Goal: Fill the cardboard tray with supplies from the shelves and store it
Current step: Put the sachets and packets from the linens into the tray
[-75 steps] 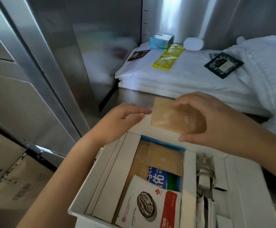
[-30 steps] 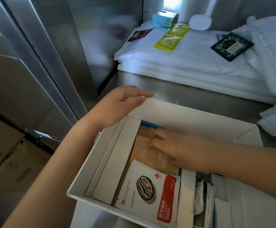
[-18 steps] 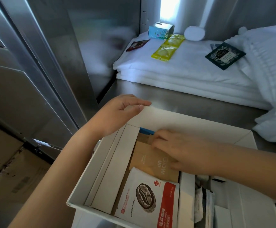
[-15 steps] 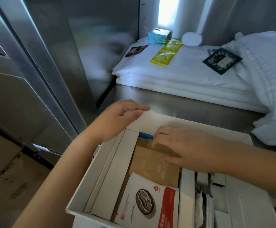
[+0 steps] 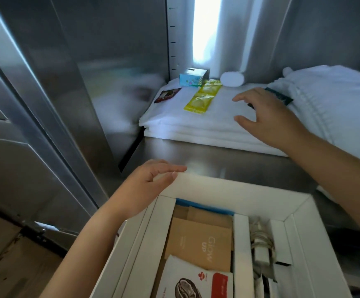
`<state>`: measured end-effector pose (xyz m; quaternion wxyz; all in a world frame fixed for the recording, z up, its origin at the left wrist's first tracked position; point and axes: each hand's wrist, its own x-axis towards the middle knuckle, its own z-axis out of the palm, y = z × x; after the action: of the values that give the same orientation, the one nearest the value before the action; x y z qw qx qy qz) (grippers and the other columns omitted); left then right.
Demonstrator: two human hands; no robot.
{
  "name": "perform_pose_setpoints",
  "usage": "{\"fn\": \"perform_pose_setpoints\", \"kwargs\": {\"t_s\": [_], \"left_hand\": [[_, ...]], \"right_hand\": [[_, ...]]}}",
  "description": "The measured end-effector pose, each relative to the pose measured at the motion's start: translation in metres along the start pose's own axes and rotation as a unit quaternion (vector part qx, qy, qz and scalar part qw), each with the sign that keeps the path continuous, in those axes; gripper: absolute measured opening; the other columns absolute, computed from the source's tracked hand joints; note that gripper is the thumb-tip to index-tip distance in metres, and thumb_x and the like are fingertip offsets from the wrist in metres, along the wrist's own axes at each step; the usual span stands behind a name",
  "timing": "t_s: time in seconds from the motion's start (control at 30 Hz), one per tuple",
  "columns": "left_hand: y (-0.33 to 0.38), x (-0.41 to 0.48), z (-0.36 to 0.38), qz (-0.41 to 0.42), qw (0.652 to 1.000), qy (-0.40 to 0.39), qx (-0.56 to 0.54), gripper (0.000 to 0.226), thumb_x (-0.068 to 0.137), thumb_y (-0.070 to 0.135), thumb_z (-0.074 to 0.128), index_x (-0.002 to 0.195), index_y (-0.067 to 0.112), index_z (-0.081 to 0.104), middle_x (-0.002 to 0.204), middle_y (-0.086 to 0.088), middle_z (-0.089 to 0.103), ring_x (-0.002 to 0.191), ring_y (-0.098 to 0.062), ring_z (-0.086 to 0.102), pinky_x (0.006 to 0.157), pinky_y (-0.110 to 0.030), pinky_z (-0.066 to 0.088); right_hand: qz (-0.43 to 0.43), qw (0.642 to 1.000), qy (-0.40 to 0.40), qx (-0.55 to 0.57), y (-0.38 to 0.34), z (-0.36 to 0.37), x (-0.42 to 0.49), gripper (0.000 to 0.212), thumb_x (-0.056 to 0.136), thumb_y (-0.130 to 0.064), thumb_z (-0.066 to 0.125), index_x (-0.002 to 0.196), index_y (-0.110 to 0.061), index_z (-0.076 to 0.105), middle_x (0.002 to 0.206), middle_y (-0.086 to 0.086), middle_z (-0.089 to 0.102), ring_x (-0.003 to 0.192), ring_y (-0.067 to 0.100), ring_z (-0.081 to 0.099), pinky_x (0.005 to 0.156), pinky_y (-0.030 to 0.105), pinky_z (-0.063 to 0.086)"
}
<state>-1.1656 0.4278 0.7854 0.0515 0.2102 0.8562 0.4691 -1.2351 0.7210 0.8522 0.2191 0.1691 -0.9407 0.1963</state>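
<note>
The cardboard tray (image 5: 239,187) sits low in front of the steel shelf (image 5: 228,163), its far wall just short of the shelf's edge. The left hand (image 5: 151,181) grips its far left corner, fingers laid over the rim. The right hand (image 5: 269,117) hangs spread and empty over the folded towels (image 5: 174,123), above a dark packet (image 5: 282,98) it mostly hides; it may be touching it, but the view does not settle that.

The main risk is the tray tipping: only one corner shows a hold, so a long reach to the right could let the near side sag and slide the brown packet (image 5: 198,246) and the coffee sachet (image 5: 196,282) out. A hasty grab could also nudge the dark packet under the bulky white bedding (image 5: 336,108) beside it.

The tray's dividers run away from the person toward the shelf, and its long axis seems to follow them. The yellow sachet (image 5: 202,100) slants from near left to far right
</note>
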Motion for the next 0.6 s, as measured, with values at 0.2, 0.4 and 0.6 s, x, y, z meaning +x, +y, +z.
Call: {"fn": "perform_pose_setpoints", "kwargs": {"t_s": [0.2, 0.4, 0.6], "left_hand": [[-0.001, 0.000, 0.000, 0.003, 1.000, 0.007, -0.001, 0.025, 0.095, 0.031, 0.052, 0.112, 0.043, 0.066, 0.103, 0.015, 0.065, 0.109, -0.002, 0.052, 0.096, -0.027, 0.041], [0.003, -0.001, 0.000, -0.009, 1.000, 0.002, -0.009, 0.026, 0.095, 0.031, 0.051, 0.112, 0.044, 0.066, 0.099, 0.017, 0.062, 0.105, -0.002, 0.053, 0.091, -0.019, 0.040], [0.004, -0.001, 0.000, -0.016, 1.000, 0.004, -0.007, 0.025, 0.095, 0.033, 0.051, 0.113, 0.043, 0.066, 0.100, 0.021, 0.061, 0.106, 0.001, 0.053, 0.088, -0.008, 0.037]], "right_hand": [[0.162, 0.979, -0.023, -0.119, 0.052, 0.013, 0.022, 0.063, 0.085, -0.033, 0.066, 0.138, -0.009, 0.041, 0.139, 0.016, 0.040, 0.128, 0.033, 0.036, 0.106, 0.045, 0.032], [0.176, 0.955, -0.018, -0.237, 0.079, 0.017, 0.028, 0.070, 0.086, -0.040, 0.064, 0.138, -0.001, 0.036, 0.151, 0.024, 0.024, 0.139, 0.038, 0.023, 0.113, 0.044, 0.020], [0.194, 0.952, -0.038, -0.233, 0.082, 0.018, 0.029, 0.059, 0.084, -0.041, 0.064, 0.124, -0.002, 0.047, 0.126, 0.020, 0.049, 0.113, 0.036, 0.046, 0.088, 0.044, 0.043]]}}
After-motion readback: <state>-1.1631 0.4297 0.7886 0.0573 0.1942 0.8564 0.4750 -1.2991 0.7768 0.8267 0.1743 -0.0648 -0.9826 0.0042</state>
